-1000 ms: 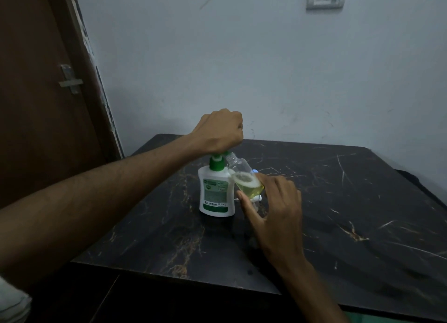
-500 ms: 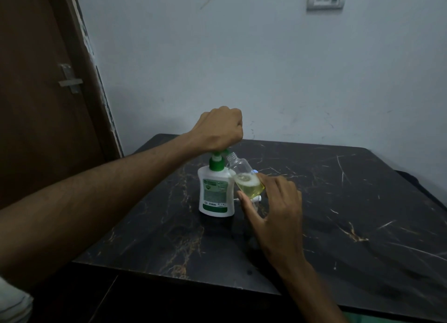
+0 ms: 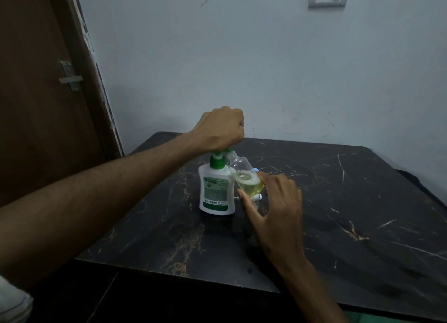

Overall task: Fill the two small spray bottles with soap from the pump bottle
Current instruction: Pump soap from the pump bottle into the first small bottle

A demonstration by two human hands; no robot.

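- Left hand [image 3: 221, 131], a closed fist at frame centre, presses the pump bottle [image 3: 216, 193] head on the worktop [image 3: 350, 201].
- Right hand [image 3: 275, 206] pinches a tilted spray bottle [image 3: 245, 177], part-filled with yellow soap, its neck at the nozzle.
- Risk: if the neck slips off the nozzle, soap runs onto the worktop.
- Risk: an off-centre press may tip the pump bottle.
- Second spray bottle: not identifiable.

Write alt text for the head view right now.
The left hand presses the white pump bottle while the right hand tilts a small clear bottle, partly filled with yellow soap, under its nozzle, on a dark marble table.
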